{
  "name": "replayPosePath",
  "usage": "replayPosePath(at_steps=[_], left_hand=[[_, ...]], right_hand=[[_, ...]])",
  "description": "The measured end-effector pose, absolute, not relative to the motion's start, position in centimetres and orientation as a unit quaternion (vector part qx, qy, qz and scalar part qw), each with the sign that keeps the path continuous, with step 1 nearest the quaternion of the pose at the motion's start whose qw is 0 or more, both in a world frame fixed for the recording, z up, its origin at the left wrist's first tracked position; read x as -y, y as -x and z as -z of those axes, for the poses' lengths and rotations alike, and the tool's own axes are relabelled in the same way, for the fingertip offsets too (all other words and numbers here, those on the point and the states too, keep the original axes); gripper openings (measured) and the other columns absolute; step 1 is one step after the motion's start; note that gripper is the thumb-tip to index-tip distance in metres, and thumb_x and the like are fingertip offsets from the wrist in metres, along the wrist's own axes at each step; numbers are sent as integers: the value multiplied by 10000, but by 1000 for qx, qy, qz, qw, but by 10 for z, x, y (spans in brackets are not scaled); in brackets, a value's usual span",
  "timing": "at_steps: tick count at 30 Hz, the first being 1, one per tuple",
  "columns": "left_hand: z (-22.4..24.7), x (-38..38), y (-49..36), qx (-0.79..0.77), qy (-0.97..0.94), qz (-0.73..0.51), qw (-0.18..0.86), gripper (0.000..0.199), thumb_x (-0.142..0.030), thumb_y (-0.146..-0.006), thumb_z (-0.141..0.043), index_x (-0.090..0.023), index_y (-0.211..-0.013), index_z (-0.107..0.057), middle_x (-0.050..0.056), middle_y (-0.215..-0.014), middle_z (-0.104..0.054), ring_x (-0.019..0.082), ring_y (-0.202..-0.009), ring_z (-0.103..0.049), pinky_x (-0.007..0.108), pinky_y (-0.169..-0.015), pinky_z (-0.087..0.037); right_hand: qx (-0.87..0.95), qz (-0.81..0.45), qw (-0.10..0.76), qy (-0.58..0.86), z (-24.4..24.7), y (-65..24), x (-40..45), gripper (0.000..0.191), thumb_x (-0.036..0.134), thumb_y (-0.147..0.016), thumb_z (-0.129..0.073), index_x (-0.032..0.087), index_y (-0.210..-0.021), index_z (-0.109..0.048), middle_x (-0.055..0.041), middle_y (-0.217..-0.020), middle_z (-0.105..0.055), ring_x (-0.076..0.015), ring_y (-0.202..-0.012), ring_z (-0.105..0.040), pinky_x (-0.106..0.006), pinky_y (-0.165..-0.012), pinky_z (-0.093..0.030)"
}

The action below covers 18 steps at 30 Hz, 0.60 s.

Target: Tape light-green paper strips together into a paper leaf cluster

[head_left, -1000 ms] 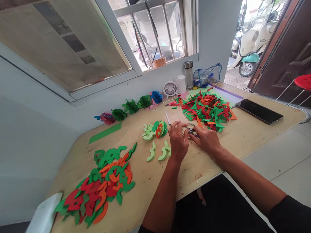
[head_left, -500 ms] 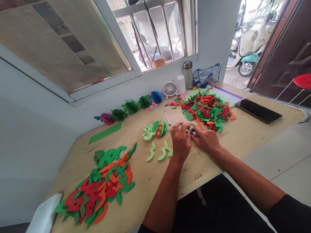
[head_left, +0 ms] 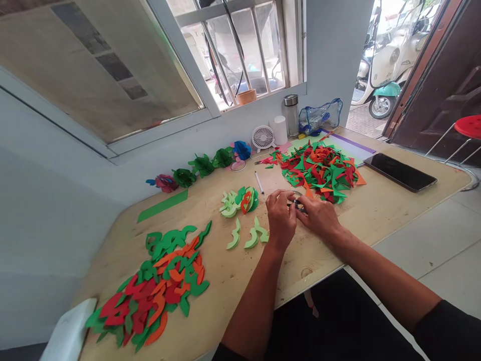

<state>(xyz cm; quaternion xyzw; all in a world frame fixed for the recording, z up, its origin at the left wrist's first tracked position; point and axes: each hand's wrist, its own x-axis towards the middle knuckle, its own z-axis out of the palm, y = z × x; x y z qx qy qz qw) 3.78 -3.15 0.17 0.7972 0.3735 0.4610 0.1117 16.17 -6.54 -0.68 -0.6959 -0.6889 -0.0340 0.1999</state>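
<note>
Paper cutouts, pale green and curvy (head_left: 251,238), lie just below centre, near a bare left hand (head_left: 281,218). It's curled at a small dark metallic tool (head_left: 299,206) right of centre; can't tell if it's clamped. The bare right hand (head_left: 320,216) has that tool pinched. Clear blue-trimmed plastic pouch (head_left: 321,116), upper right: blue print's too tiny to read.

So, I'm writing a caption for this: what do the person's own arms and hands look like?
The left hand and right hand are bare, with nothing visibly worn on either. The forearms are uncovered too, up to black sleeves.
</note>
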Motion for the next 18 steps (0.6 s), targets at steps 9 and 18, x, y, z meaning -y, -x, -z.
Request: replayPosePath(at_steps=[9, 18], left_hand=[[1, 32, -42, -390, -787, -467, 103, 262, -90, -789, -515, -195, -1024, -564, 40, -845, -631, 213, -949, -557, 366, -876, -398], [1, 33, -45, -370, -816, -442, 52, 298, -99, -849, -436, -185, -1108, -556, 42, -854, -657, 189, -841, -580, 348, -862, -358]], right_hand=[[694, 33, 197, 692, 4, -160, 66, 299, 384, -881, -427, 192, -1002, -621, -88, -896, -715, -194, -714, -631, -266, -539, -282], [686, 38, 205, 697, 5, -158, 67, 298, 330, -868, -421, 218, -1060, -619, -76, -906, -726, -204, -708, -641, -273, -539, -293]])
